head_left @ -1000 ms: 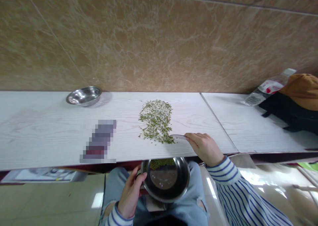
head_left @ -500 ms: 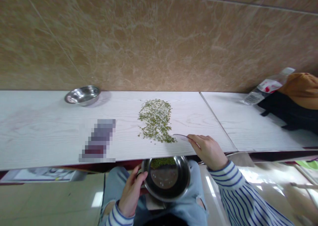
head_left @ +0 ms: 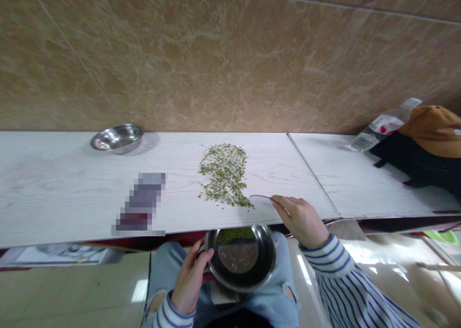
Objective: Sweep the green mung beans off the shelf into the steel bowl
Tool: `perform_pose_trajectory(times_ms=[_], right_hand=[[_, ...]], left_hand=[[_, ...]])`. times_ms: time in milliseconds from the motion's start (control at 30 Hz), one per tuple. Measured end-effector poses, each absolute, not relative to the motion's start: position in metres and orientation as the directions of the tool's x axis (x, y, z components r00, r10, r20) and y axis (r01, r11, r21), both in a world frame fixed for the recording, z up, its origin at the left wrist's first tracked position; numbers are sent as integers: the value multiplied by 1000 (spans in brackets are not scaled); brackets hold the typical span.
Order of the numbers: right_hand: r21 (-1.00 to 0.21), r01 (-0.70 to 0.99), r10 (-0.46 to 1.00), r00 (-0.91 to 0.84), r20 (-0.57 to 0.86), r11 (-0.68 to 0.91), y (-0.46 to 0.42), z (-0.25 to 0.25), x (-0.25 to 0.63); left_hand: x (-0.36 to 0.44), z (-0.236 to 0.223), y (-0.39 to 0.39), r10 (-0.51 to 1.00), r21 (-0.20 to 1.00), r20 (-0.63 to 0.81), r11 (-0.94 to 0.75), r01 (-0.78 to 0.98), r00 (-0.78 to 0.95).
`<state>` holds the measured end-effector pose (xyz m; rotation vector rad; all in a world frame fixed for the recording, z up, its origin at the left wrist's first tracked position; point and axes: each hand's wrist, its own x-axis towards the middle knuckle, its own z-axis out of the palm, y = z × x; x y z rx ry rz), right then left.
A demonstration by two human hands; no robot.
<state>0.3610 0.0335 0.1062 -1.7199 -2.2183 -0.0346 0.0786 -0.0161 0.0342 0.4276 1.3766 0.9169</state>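
Note:
My left hand [head_left: 190, 275] is closed on the left side of a round steel bowl [head_left: 266, 265], thumb near its rim. The bowl sits above my lap, below the table's front edge, with green mung beans [head_left: 236, 235] gathered at its far side. My right hand [head_left: 302, 220], over the front of the table, pinches a thin, curved, dark-edged scraper [head_left: 261, 198]. Its tip is just right of a spread of loose mung beans [head_left: 225, 172] on the tabletop. The scraper's full shape cannot be made out.
On the white table [head_left: 54, 188] a small steel bowl [head_left: 118, 139] stands at back left, behind a pixelated patch [head_left: 140, 203]. A plastic bottle [head_left: 382, 126], a brown cap [head_left: 434, 128] and a black bag [head_left: 414, 162] lie at right. A marbled wall [head_left: 216, 54] rises behind.
The view has shifted very slightly. Both hands, the bowl and the scraper keep nearly the same positions, and the spread of mung beans looks almost the same.

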Motion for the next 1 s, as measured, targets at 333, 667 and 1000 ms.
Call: perform_pose_trajectory(times_ms=[333,667,1000], right_hand=[[-163,937,930,-261,260,309,24,110,360],[-145,940,925,-260,277,307,27,109,361],[-148,935,921,-274,277,323,23,111,362]], left_hand=[[79,35,-16,761,736,-644,587,-336,-81],[80,39,-17,767,751,-633,574,-327,-107],[80,38,-17,774,752,-627,572,-328,-85]])
